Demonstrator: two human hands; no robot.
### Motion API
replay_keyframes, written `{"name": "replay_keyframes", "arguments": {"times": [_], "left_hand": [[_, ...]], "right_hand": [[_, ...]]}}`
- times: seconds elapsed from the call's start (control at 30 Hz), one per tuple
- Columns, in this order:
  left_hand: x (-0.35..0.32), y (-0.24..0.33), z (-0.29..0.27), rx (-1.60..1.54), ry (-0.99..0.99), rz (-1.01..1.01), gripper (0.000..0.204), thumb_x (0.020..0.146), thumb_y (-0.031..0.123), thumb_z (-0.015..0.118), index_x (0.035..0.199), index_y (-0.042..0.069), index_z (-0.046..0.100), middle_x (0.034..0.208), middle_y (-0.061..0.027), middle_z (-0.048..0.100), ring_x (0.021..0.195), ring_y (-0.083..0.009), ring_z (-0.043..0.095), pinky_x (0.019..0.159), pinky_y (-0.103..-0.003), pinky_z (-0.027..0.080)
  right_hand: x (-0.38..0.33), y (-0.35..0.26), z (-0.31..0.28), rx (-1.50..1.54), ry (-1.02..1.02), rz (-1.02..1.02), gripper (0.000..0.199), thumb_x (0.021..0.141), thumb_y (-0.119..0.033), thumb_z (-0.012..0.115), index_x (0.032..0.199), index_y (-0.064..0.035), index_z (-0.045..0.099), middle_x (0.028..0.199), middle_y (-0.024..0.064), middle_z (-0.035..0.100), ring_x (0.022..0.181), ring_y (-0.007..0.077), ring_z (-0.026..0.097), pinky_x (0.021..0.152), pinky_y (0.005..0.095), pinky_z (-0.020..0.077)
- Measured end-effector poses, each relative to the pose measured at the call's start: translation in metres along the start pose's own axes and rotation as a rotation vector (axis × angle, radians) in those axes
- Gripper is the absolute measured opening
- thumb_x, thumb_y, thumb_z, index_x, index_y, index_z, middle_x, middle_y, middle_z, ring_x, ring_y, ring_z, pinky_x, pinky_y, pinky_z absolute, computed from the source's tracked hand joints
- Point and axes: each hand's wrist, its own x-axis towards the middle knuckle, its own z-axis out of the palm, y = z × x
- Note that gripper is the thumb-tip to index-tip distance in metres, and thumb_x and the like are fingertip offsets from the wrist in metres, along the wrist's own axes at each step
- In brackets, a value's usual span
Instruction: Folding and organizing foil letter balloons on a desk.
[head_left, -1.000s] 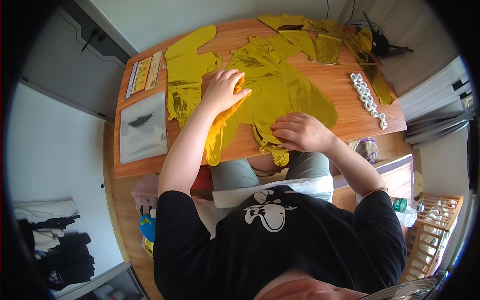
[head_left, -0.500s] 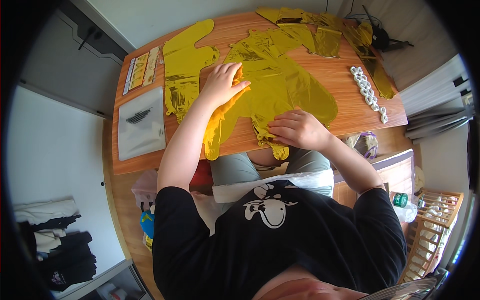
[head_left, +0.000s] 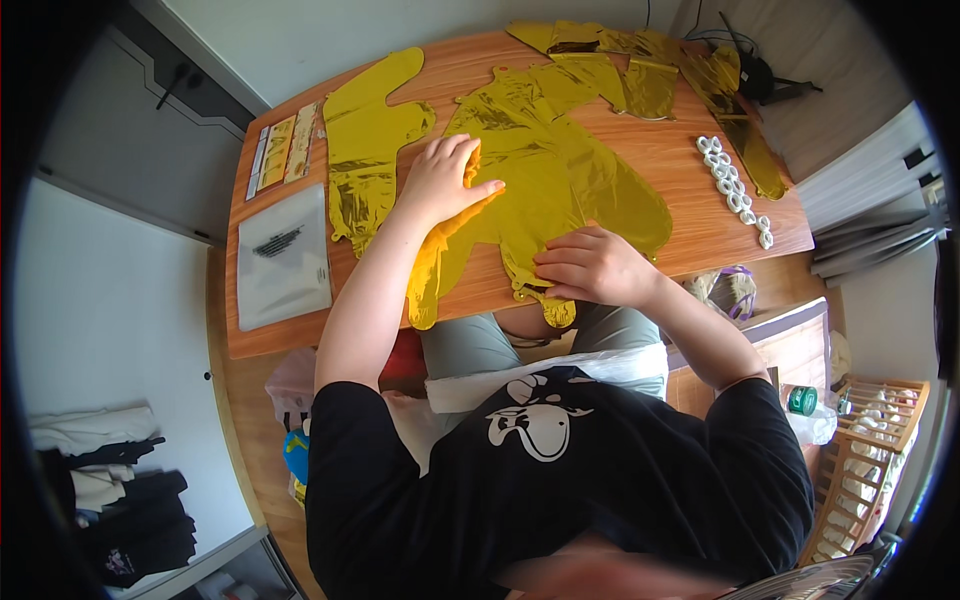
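A large flat gold foil balloon (head_left: 530, 160) lies spread over the near middle of the wooden table. My left hand (head_left: 438, 185) is on its left side, thumb and fingers around a crumpled orange-gold ridge (head_left: 445, 230) that runs down toward the table's near edge. My right hand (head_left: 595, 265) is at the lower part of the same balloon, its fingers curled onto the foil near the table's front edge. The fingertips of the right hand partly hide the foil beneath them. Two rounded foil ends hang over the front edge.
Another flat gold foil piece (head_left: 365, 130) lies to the left, and more foil (head_left: 650, 85) stretches along the back right. A clear plastic bag (head_left: 283, 260) and a printed card (head_left: 285, 150) lie at the left. White ribbon coils (head_left: 735, 185) line the right side of the wooden table (head_left: 470, 295).
Both hands stay at nearly the same spots on the foil. The left thumb has shifted slightly, and the whole view has tilted a little.
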Motion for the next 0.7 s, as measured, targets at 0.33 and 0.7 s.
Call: {"name": "replay_keyframes", "arguments": {"times": [0.33, 0.7], "left_hand": [[0.001, -0.002, -0.002, -0.007, 0.020, 0.013, 0.090, 0.086, 0.069, 0.069, 0.149, 0.009, 0.049, 0.156, -0.0116, 0.046, 0.146, -0.0332, 0.040, 0.120, -0.046, 0.036], [0.000, 0.000, -0.006, -0.014, -0.009, -0.008, 0.092, 0.085, 0.070, 0.068, 0.149, 0.008, 0.049, 0.156, -0.0124, 0.046, 0.146, -0.0340, 0.040, 0.120, -0.046, 0.035]], "right_hand": [[0.015, 0.026, -0.020, 0.231, 0.032, 0.194, 0.035, 0.094, -0.038, 0.072, 0.110, -0.0069, 0.074, 0.103, 0.0132, 0.075, 0.090, 0.0337, 0.072, 0.082, 0.0419, 0.0574], [0.070, 0.260, -0.043, 0.000, -0.006, 1.278, 0.066, 0.091, -0.048, 0.071, 0.133, 0.0020, 0.059, 0.129, 0.0253, 0.063, 0.110, 0.0340, 0.068, 0.086, 0.0437, 0.0588]]}}
